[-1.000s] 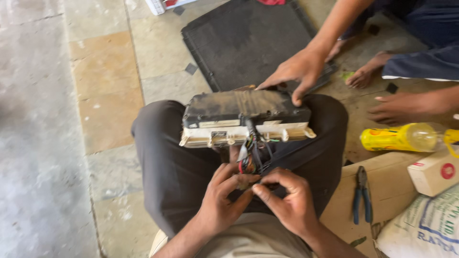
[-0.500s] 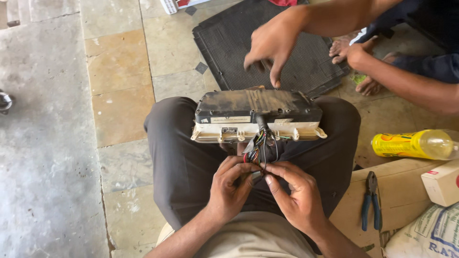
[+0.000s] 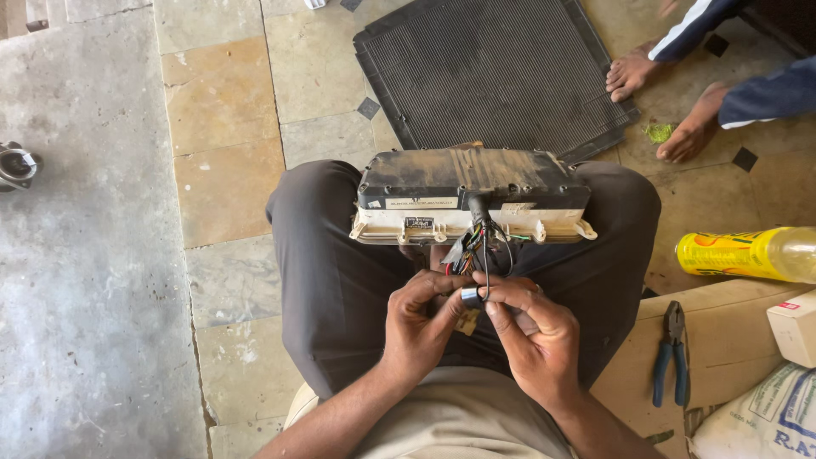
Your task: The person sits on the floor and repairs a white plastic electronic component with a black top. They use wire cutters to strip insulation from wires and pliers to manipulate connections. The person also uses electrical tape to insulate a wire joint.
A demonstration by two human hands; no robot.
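Item: dusty black-and-cream electrical unit (image 3: 473,197), laid across our lap, propped on both thighs so its cable side faces us and the wiring falls within reach.

Item: bundle of coloured wires (image 3: 481,246), trailing from the middle of the unit's near edge down to our hands.

Item: small dark roll of tape (image 3: 470,296), pinched between thumb and fingertips of our left hand (image 3: 422,323). Our right hand (image 3: 534,331) is closed in a pinch on a thin black wire just beside the roll; the two hands touch, steadying each other for fine work.

Item: blue-handled pliers (image 3: 671,353), lying on a sheet of cardboard (image 3: 722,314) to our right, near at hand.

Item: yellow bottle (image 3: 744,253), on its side, partly cut off by the frame edge.

Item: black ribbed mat (image 3: 497,68) on the stone floor, beyond the unit.

Item: another person's bare feet (image 3: 659,102), at the mat's corner; body out of view.

Hidden: the wire ends behind our fingers; we cannot tell what lies under the unit.
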